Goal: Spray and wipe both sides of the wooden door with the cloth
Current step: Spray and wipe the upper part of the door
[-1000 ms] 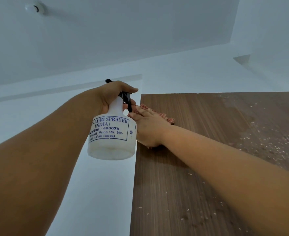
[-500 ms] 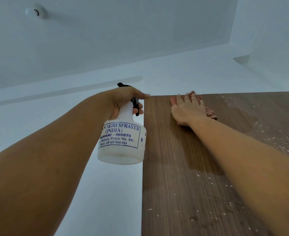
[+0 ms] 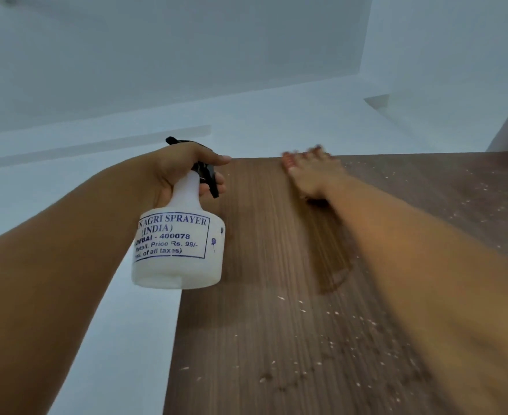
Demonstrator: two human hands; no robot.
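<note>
Head view: cloth point(image 3: 288, 162) lies under right hand point(image 3: 311, 178) fingers.

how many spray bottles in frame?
1. The white spray bottle hangs in the left hand, raised beside the wooden door's left edge. None other shows.

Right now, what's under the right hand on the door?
A reddish cloth shows past the fingertips of the right hand, pressed flat at the top edge of the wooden door. The hand covers most of the cloth.

head cam | tilted steeply upward | close to door point(image 3: 276, 265) top, ceiling point(image 3: 157, 55)
</note>
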